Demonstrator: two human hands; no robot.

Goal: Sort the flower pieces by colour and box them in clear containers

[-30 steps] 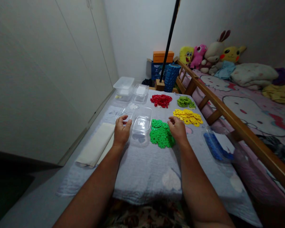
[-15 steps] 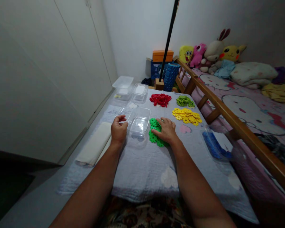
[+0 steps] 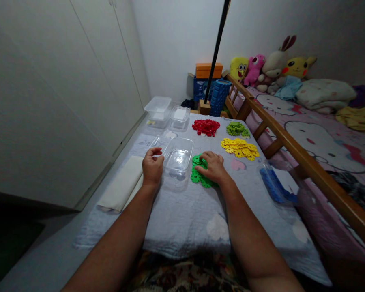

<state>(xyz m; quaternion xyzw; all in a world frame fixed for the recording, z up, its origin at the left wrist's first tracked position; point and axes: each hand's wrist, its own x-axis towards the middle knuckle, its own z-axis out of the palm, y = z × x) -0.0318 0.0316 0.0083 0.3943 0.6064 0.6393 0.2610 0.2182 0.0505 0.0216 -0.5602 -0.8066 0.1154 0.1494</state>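
Currently: green pieces, just right of clear container, are pressed under spread right hand; left hand is curled at container's left rim, grip unclear. Raking inward, container steadied, is judged best.

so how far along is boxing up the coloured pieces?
Done: blue pieces appear already boxed, at the right. In hand: right hand lies on the dark green pile, left hand at the empty container beside it. Left: red pile, light green pile and yellow pile lie loose on the cloth.
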